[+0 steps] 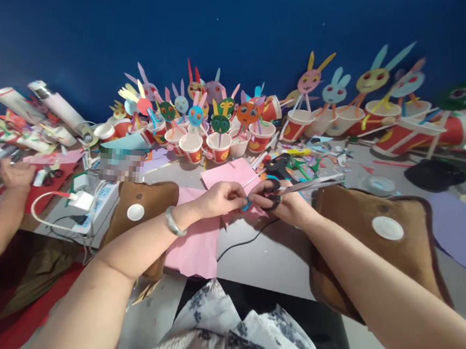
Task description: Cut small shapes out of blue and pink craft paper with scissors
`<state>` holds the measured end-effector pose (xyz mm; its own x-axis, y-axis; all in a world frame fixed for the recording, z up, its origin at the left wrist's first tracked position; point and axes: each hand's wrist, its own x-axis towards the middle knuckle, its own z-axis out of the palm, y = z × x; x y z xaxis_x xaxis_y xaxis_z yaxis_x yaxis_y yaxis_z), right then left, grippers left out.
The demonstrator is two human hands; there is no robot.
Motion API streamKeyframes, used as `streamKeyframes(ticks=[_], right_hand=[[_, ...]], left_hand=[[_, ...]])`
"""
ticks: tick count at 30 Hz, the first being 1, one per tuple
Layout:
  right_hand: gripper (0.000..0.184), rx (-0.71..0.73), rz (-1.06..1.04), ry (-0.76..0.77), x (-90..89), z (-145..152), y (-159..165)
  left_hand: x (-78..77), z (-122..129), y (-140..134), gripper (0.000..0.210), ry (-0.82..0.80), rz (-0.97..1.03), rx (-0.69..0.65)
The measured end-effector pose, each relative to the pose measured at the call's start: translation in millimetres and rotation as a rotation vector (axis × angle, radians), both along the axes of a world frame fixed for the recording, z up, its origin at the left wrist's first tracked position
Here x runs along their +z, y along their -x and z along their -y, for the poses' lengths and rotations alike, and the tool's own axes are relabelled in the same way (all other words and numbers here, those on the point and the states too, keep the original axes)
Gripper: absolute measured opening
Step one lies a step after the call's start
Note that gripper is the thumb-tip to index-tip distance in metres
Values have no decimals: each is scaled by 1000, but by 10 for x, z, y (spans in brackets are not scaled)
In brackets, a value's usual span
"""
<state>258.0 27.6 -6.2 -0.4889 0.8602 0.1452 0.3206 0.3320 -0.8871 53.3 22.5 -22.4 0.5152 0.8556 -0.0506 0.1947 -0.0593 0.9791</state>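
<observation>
My left hand (pixel 223 199), a bangle on its wrist, has its fingers pinched on a small blue piece of paper (pixel 247 204). My right hand (pixel 289 203) faces it, with a pair of scissors (pixel 317 183) looped on its fingers by the dark handles. The blades point away to the right. The right fingertips also meet at the blue piece, whose full shape is hidden by the fingers. Beneath and behind my hands lie pink paper sheets (pixel 193 236).
Brown cushions (pixel 141 242) flank my arms. Paper cups (pixel 190 147) with paper rabbit figures (pixel 221 124) line the blue wall. Paper scraps (pixel 304 166) and a black round object (pixel 433 175) lie right. A power strip (pixel 101 207) and another person's hands (pixel 15 174) are left.
</observation>
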Motion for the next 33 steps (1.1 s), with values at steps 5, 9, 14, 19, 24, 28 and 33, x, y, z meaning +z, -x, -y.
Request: streamKeyframes(ticks=[5, 9, 14, 19, 24, 28, 33], right_hand=[[29, 20, 15, -9, 6, -53, -82], [23, -27, 35, -105, -21, -86, -111], [13, 93, 116, -27, -7, -53, -82], [12, 160, 188, 59, -48, -33, -76], [16, 152, 204, 36, -68, -22, -84], [19, 144, 205, 50, -69, -29, -83], [13, 143, 184, 60, -70, -34, -85]], left_hand=[[24, 37, 30, 9, -219, -195, -80], [55, 100, 10, 7, -536, -415, -189], [59, 149, -13, 10, -779, -650, -337], [28, 162, -9, 17, -827, -700, -426], [0, 167, -5, 21, -848, -704, -426], [23, 180, -16, 21, -843, -724, -422], [30, 193, -26, 19, -835, -714, -411]])
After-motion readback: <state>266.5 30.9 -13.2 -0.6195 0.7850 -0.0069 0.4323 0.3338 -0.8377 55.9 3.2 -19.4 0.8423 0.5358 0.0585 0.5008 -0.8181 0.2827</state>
